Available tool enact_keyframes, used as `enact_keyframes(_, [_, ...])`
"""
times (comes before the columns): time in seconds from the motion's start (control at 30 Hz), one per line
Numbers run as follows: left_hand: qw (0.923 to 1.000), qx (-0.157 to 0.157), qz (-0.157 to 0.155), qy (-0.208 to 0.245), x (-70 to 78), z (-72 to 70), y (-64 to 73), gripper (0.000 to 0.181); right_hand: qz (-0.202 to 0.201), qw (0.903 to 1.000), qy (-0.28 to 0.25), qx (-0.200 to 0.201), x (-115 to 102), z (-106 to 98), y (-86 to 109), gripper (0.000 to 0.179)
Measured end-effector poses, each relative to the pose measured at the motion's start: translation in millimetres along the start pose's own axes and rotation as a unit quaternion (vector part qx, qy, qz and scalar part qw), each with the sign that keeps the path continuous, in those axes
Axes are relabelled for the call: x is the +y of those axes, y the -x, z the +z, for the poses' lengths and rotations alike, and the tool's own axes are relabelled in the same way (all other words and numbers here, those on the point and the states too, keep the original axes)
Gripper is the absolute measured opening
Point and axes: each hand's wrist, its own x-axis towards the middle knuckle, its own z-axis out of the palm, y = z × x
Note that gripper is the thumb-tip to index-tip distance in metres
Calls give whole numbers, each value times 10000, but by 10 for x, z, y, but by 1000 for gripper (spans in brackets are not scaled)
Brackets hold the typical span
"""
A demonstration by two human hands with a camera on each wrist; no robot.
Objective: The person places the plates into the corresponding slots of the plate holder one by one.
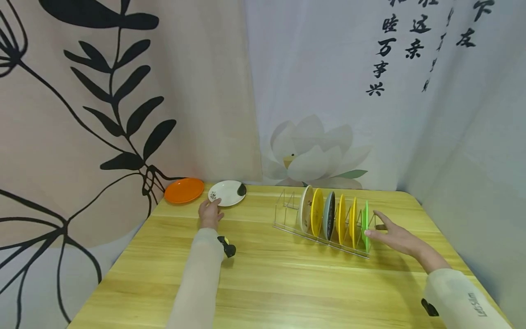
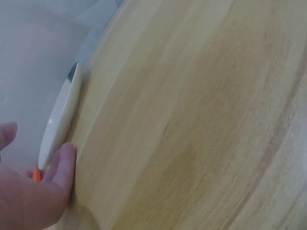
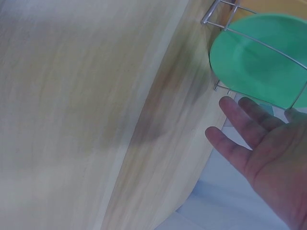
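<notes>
My left hand is at the near edge of a white plate with a dark patch on its rim. In the left wrist view, its fingers lie right at that plate's lower edge, and the thumb stands apart. On the right, my right hand is spread beside the end of a wire dish rack. Its thumb and fingertips are close to the rack's end and a green plate standing upright there. The right wrist view shows the fingers extended, with nothing held.
An orange plate lies left of the white one, by the table's back edge. Several plates stand upright in the rack, among them a yellow plate and a blue-grey plate. A printed curtain hangs behind the wooden table.
</notes>
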Motion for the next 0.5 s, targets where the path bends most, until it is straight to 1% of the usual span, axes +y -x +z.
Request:
enact_keyframes(0.2, [10000, -60, -37, 41, 10, 13, 13, 74, -8, 10000, 10, -4, -10, -7, 9, 94])
enact_keyframes(0.4, [9997, -105, -98, 197, 13, 35, 23, 77, -38, 10000, -13, -18, -24, -12, 9, 94])
enact_keyframes(0.5, [9995, -90, -71, 293, 4, 49, 5, 75, -31, 10000, 18, -17, -26, -14, 7, 94])
